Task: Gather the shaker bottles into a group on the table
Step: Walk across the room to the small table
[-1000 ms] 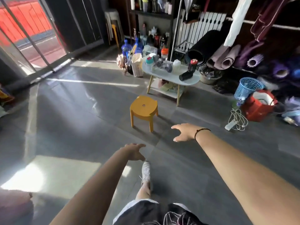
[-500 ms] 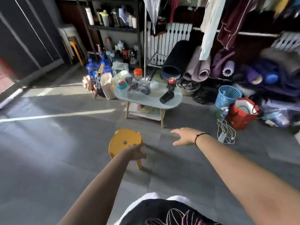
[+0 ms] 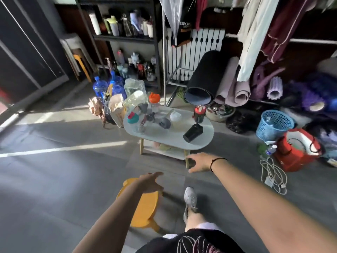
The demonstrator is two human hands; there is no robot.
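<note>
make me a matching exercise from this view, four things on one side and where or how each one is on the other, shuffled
Things:
1. black shaker bottle
2. orange-lidded bottle
3. yellow stool
4. blue basket

Places or states:
A. on the floor, right of the table
B. lying on its side near the table's front right end
C. upright at the table's far edge
D. on the floor under the left hand

Pairs: 1-B, 2-C, 3-D, 4-A
</note>
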